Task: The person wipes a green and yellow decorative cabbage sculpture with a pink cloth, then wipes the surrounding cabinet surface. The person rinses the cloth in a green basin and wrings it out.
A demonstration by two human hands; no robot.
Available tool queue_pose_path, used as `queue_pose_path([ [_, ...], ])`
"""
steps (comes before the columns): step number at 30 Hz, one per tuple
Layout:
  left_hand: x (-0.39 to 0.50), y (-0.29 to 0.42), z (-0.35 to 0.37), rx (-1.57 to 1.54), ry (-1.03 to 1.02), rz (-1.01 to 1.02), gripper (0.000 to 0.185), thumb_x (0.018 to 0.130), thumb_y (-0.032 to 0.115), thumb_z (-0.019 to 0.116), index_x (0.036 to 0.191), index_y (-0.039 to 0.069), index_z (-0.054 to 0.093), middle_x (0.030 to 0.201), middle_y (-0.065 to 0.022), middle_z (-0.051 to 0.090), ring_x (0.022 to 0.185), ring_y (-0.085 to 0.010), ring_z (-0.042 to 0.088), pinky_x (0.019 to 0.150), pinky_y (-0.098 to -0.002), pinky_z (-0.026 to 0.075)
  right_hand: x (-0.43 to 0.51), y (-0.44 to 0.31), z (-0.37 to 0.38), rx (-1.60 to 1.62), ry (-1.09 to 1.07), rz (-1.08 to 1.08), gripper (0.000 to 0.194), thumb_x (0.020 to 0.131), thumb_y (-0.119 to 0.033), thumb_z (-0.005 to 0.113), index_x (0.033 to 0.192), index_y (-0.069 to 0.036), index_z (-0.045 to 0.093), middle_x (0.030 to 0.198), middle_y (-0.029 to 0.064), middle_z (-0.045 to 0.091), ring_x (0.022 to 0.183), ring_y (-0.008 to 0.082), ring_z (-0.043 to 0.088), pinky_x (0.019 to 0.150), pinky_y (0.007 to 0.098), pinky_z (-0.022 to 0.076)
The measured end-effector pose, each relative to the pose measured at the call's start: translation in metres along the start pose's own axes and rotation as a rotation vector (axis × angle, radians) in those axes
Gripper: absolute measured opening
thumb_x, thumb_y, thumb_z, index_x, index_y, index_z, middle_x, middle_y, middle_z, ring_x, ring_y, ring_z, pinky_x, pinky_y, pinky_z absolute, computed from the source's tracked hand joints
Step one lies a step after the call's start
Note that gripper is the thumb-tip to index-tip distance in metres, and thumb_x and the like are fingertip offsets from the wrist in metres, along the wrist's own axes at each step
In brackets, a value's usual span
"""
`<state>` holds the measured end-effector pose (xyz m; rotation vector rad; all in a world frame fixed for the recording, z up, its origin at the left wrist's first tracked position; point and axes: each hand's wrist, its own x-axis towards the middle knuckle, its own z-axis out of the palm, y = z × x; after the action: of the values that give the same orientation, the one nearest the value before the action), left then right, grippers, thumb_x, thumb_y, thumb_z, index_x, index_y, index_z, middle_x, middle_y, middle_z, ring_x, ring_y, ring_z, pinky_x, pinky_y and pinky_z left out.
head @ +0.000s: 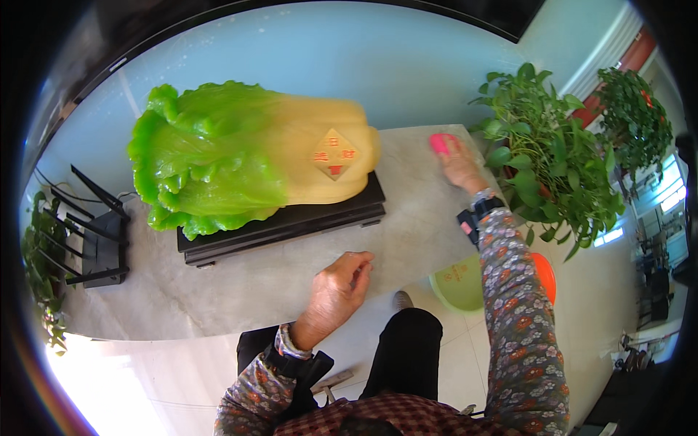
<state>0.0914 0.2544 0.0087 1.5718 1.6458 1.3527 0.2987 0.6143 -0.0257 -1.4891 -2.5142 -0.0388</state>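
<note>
My right hand (pixel 462 167) presses a bright pink cloth (pixel 444 144) onto the grey stone-look tabletop (pixel 406 163), close to its right end. The cloth is partly covered by my fingers. Loosely curled, my left hand (pixel 339 286) hovers over or near the front edge of the table, and nothing shows in it. Beyond it stands a large ornamental Chinese cabbage (pixel 229 152), with glossy green leaves and a cream stalk that bears red writing on a diamond. A black stepped base (pixel 289 226) carries the cabbage.
A black router (pixel 103 245) with several antennas occupies the table's left end, beside a trailing plant (pixel 41 256). Leafy potted plants (pixel 545 152) crowd the right end. On the tiled floor are a green basin (pixel 459 283) and an orange basin (pixel 545 278). A black-framed panel (pixel 480 19) hangs above.
</note>
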Motion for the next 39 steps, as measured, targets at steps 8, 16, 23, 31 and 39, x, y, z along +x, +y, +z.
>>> queue_pose_path([
  [8,0.0,0.01,-0.004,0.013,-0.041,0.044,0.017,0.088,0.003,0.065,0.105,0.002,0.065,0.086,-0.012,0.066,0.063,-0.0214,0.062,0.059,-0.0298,0.051,0.059,0.033,0.004,0.055,-0.07,0.28,0.06,0.096,-0.045,0.046,0.149,-0.018,0.036,0.146,0.0187,0.042,0.137,0.0369,0.036,0.113,0.0464,0.0292],
  [16,-0.001,0.007,-0.003,0.047,-0.043,0.085,0.017,0.087,0.003,0.066,0.104,0.001,0.065,0.087,-0.0135,0.066,0.065,-0.0256,0.064,0.06,-0.0327,0.052,0.003,-0.09,0.007,0.18,0.021,-0.311,0.051,0.096,-0.032,0.053,0.141,-0.009,0.045,0.145,0.022,0.042,0.135,0.0393,0.036,0.111,0.0464,0.0312],
  [23,-0.008,0.0,0.0,0.074,0.005,0.112,0.015,0.088,0.007,0.063,0.102,0.003,0.065,0.093,-0.0155,0.068,0.077,-0.0344,0.067,0.067,-0.0398,0.054,-0.136,-0.127,-0.044,0.338,0.038,-0.51,0.05,0.088,-0.014,0.064,0.135,-0.006,0.05,0.143,0.0231,0.039,0.128,0.0436,0.038,0.108,0.0473,0.0362],
  [31,-0.024,-0.002,-0.003,0.082,0.145,0.113,0.016,0.089,0.012,0.062,0.102,0.004,0.065,0.094,-0.0157,0.068,0.08,-0.0365,0.067,0.069,-0.0413,0.054,-0.23,-0.169,-0.069,0.338,0.008,-0.44,0.049,0.087,-0.008,0.063,0.134,-0.003,0.051,0.143,0.0229,0.039,0.128,0.0434,0.04,0.108,0.0472,0.0366],
  [39,-0.058,0.019,-0.05,-0.072,0.275,0.009,0.019,0.088,0.011,0.062,0.105,0.004,0.066,0.086,-0.0167,0.069,0.071,-0.0298,0.068,0.067,-0.0368,0.055,-0.241,-0.263,-0.058,0.445,-0.099,-0.628,0.047,0.085,-0.015,0.064,0.131,-0.007,0.055,0.141,0.0164,0.046,0.129,0.0419,0.04,0.11,0.0497,0.0326],
])
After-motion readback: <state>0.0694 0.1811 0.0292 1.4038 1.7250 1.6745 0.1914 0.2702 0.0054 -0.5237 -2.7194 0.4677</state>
